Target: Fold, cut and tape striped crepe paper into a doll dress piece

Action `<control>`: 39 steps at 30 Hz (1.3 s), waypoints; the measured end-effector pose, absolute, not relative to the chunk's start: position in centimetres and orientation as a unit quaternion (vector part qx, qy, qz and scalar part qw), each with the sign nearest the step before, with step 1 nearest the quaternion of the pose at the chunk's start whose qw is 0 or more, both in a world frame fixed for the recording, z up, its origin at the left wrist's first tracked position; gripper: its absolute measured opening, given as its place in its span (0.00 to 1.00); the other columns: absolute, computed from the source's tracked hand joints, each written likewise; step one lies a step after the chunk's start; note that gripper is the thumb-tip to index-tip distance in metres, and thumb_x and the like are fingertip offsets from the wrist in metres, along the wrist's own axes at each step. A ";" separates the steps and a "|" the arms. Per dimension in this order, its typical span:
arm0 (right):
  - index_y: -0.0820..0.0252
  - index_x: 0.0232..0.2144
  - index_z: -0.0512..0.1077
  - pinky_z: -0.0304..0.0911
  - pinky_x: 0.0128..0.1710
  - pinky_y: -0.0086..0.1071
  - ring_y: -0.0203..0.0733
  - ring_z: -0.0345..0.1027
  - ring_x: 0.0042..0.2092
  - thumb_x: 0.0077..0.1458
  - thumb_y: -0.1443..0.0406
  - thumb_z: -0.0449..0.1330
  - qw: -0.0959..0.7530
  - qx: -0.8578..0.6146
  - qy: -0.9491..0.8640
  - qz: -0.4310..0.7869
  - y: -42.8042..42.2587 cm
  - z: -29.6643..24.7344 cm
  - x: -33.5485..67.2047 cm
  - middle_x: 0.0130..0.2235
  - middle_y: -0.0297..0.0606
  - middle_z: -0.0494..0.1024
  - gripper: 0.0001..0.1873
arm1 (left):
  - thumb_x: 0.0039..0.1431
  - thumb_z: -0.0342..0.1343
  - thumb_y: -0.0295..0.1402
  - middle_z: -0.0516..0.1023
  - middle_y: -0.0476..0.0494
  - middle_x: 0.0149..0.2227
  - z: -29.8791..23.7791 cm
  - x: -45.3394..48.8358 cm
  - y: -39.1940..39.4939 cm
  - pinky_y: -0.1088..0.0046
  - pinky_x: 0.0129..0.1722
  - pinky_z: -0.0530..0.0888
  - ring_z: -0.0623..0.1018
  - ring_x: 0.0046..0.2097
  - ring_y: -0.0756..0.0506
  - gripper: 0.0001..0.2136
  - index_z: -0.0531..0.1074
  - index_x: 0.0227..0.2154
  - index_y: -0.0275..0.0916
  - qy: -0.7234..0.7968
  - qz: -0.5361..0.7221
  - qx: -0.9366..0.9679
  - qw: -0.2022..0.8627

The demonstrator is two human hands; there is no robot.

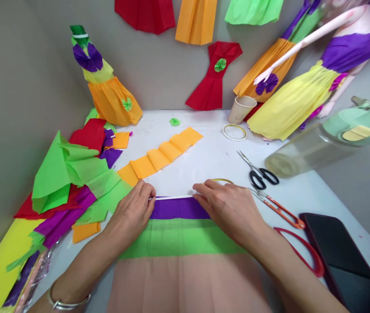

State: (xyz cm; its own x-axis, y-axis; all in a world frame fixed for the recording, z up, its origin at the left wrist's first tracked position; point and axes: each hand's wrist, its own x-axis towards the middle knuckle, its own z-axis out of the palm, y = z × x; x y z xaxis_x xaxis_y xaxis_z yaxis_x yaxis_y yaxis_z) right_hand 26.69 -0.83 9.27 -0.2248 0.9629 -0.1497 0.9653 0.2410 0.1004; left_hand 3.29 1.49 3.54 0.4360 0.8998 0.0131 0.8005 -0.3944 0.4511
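Observed: my left hand (pixel 132 213) and right hand (pixel 227 211) are both unclenched, fingers spread and pressing down, neither closed around anything. They rest at either end of a white strip (pixel 172 198) along the top edge of a purple paper band (pixel 178 208). Judged: this spread pressure seems to keep the strip straight and flat against the paper. Under and nearer than my hands, the purple band meets a green paper band (pixel 178 238) and a pink paper band (pixel 185 282), all lying flat on the white surface (pixel 211 161). Just beyond my right fingertips, a thin tape roll (pixel 222 180) is partly hidden. Ahead of my left hand lies a pleated orange paper strip (pixel 160 154), its folds apparently set out in even steps; further left is a heap of colored paper (pixel 70 182). To the right of my right hand are black-handled scissors (pixel 258 174), orange snips (pixel 278 208), and a dark phone (pixel 341 256). Farther ahead are a white tape roll (pixel 234 132) and a paper cup (pixel 241 108). Beyond these, a doll (pixel 302 91) wears a yellow and purple paper dress, and a red paper dress (pixel 213 82) hangs on the grey wall (pixel 25 87).
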 end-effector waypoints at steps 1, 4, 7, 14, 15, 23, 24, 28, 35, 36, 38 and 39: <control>0.51 0.38 0.73 0.36 0.24 0.33 0.44 0.75 0.34 0.66 0.60 0.51 0.092 0.618 0.781 -0.009 -0.8 9.3 26.7 0.35 0.32 0.79 0.10 | 0.67 0.42 0.31 0.63 0.49 0.37 3.5 3.3 1.5 0.68 0.37 0.66 0.70 0.37 0.46 0.03 0.59 0.36 0.43 0.519 0.123 0.824 0.190; 0.52 0.39 0.73 0.35 0.23 0.33 0.44 0.75 0.34 0.66 0.61 0.52 0.093 0.620 0.779 -0.012 -0.9 9.2 26.6 0.35 0.34 0.79 0.10 | 0.67 0.43 0.32 0.63 0.48 0.37 3.3 3.4 1.4 0.68 0.36 0.67 0.70 0.37 0.45 0.03 0.59 0.37 0.43 0.522 0.115 0.827 0.176; 0.53 0.38 0.72 0.35 0.23 0.34 0.44 0.75 0.33 0.66 0.61 0.52 0.091 0.624 0.776 -0.010 -0.9 9.1 26.6 0.35 0.34 0.79 0.09 | 0.68 0.43 0.33 0.64 0.48 0.37 3.1 3.5 1.3 0.67 0.36 0.67 0.71 0.38 0.44 0.03 0.59 0.37 0.43 0.520 0.109 0.833 0.153; 0.55 0.37 0.72 0.35 0.22 0.33 0.44 0.75 0.31 0.65 0.63 0.54 0.086 0.622 0.778 -0.011 -1.0 8.6 26.7 0.35 0.34 0.79 0.07 | 0.68 0.46 0.35 0.63 0.48 0.36 3.0 3.7 1.3 0.68 0.33 0.66 0.71 0.38 0.44 0.04 0.58 0.36 0.43 0.528 0.095 0.835 0.123; 0.55 0.37 0.71 0.35 0.22 0.33 0.44 0.75 0.30 0.64 0.63 0.54 0.087 0.622 0.778 -0.010 -1.0 8.6 26.7 0.35 0.34 0.79 0.06 | 0.68 0.46 0.35 0.63 0.48 0.36 3.1 3.7 1.3 0.68 0.33 0.65 0.71 0.38 0.44 0.04 0.58 0.36 0.43 0.528 0.097 0.834 0.126; 0.58 0.38 0.69 0.37 0.23 0.34 0.45 0.76 0.32 0.66 0.61 0.51 0.081 0.638 0.766 -0.002 -1.3 9.0 26.3 0.35 0.37 0.78 0.09 | 0.67 0.46 0.27 0.67 0.48 0.35 3.7 4.5 1.7 0.67 0.40 0.67 0.68 0.40 0.45 0.06 0.63 0.33 0.41 0.460 0.151 0.858 0.174; 0.58 0.38 0.69 0.37 0.23 0.34 0.45 0.76 0.33 0.67 0.61 0.51 0.076 0.637 0.767 0.000 -1.3 9.1 26.3 0.35 0.37 0.78 0.09 | 0.67 0.45 0.26 0.67 0.48 0.36 3.7 4.7 1.7 0.67 0.40 0.67 0.68 0.40 0.45 0.06 0.64 0.34 0.41 0.454 0.152 0.860 0.179; 0.59 0.39 0.69 0.40 0.24 0.34 0.45 0.76 0.34 0.67 0.62 0.51 0.071 0.632 0.771 -0.010 -1.3 9.5 26.5 0.36 0.38 0.79 0.09 | 0.69 0.42 0.27 0.70 0.47 0.37 3.7 4.7 1.4 0.68 0.41 0.69 0.70 0.41 0.46 0.09 0.67 0.37 0.41 0.432 0.154 0.871 0.177; 0.60 0.39 0.69 0.46 0.24 0.32 0.46 0.77 0.35 0.66 0.62 0.52 0.061 0.617 0.784 -0.016 -1.4 10.2 27.1 0.37 0.39 0.79 0.09 | 0.70 0.42 0.30 0.75 0.41 0.45 3.3 4.2 -0.3 0.65 0.46 0.74 0.75 0.47 0.44 0.12 0.70 0.47 0.40 0.425 0.159 0.887 0.085; 0.60 0.39 0.69 0.45 0.24 0.33 0.46 0.77 0.34 0.66 0.62 0.52 0.054 0.614 0.787 -0.010 -1.4 10.3 27.3 0.36 0.39 0.79 0.09 | 0.70 0.42 0.31 0.75 0.40 0.47 3.3 4.2 -0.6 0.64 0.48 0.74 0.75 0.48 0.44 0.12 0.69 0.48 0.40 0.426 0.163 0.886 0.078; 0.60 0.38 0.70 0.43 0.23 0.34 0.45 0.77 0.33 0.65 0.60 0.54 0.039 0.610 0.792 0.002 -1.5 10.4 27.6 0.35 0.38 0.79 0.09 | 0.70 0.41 0.31 0.75 0.39 0.49 3.4 4.3 -1.2 0.64 0.49 0.75 0.75 0.50 0.44 0.14 0.68 0.51 0.38 0.431 0.160 0.885 0.067; 0.59 0.38 0.70 0.42 0.23 0.34 0.44 0.76 0.33 0.65 0.60 0.55 0.033 0.608 0.793 0.006 -1.5 10.5 27.7 0.35 0.38 0.79 0.09 | 0.70 0.41 0.31 0.75 0.38 0.49 3.4 4.3 -1.4 0.64 0.49 0.75 0.75 0.50 0.44 0.14 0.68 0.52 0.38 0.435 0.156 0.885 0.061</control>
